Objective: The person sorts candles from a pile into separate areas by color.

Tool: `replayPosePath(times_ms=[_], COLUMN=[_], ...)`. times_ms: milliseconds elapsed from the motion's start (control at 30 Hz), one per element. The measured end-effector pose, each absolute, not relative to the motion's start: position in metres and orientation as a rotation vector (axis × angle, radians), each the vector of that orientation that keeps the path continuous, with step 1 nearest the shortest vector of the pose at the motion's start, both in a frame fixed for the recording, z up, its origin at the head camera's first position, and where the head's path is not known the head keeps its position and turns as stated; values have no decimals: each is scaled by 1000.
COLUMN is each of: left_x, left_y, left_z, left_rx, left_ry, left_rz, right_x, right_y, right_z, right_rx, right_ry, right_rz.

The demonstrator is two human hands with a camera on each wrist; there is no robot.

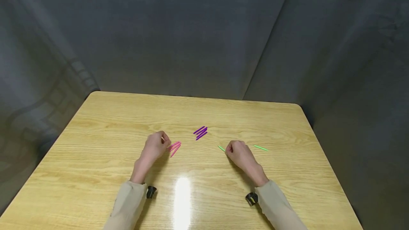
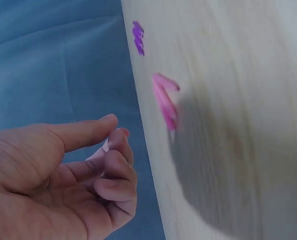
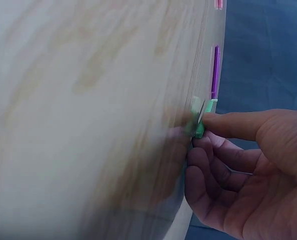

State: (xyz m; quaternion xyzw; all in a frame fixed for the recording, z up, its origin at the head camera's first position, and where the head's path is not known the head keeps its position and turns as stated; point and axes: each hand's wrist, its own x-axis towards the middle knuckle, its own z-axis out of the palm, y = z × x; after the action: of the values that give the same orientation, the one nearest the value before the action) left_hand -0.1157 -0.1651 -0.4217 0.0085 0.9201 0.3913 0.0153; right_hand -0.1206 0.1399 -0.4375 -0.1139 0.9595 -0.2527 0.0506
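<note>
My right hand (image 1: pixel 241 155) pinches a thin green stick (image 3: pixel 207 120) between thumb and forefinger, low over the table. In the head view, one end of this green stick (image 1: pixel 221 148) shows past the fingertips. A second green stick (image 1: pixel 261 148) lies to the right of that hand. My left hand (image 1: pixel 156 145) is just left of a few pink sticks (image 1: pixel 175 148), its fingers loosely curled. The left wrist view shows its thumb close against the forefinger, with no stick visible between them. Those pink sticks (image 2: pixel 164 100) lie at angles to each other on the tabletop.
Several purple sticks (image 1: pixel 201 133) lie bunched side by side at the middle of the wooden table (image 1: pixel 153 109), beyond both hands. Dark curtains (image 1: pixel 166 45) hang behind the table and at its sides. Light glares off the wood near the front.
</note>
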Motion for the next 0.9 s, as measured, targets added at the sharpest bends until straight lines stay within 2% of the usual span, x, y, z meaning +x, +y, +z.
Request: replayPosePath(times_ms=[367, 900], left_x=[-107, -91], left_y=[-140, -108], left_z=[-424, -432], left_rx=[64, 270], left_ry=[2801, 2818], left_rz=[1242, 1194], right_x=[-121, -121], right_y=[137, 142], right_z=[-439, -439], right_rx=[-349, -314], right_ry=[2929, 2880], right_rz=[-772, -828])
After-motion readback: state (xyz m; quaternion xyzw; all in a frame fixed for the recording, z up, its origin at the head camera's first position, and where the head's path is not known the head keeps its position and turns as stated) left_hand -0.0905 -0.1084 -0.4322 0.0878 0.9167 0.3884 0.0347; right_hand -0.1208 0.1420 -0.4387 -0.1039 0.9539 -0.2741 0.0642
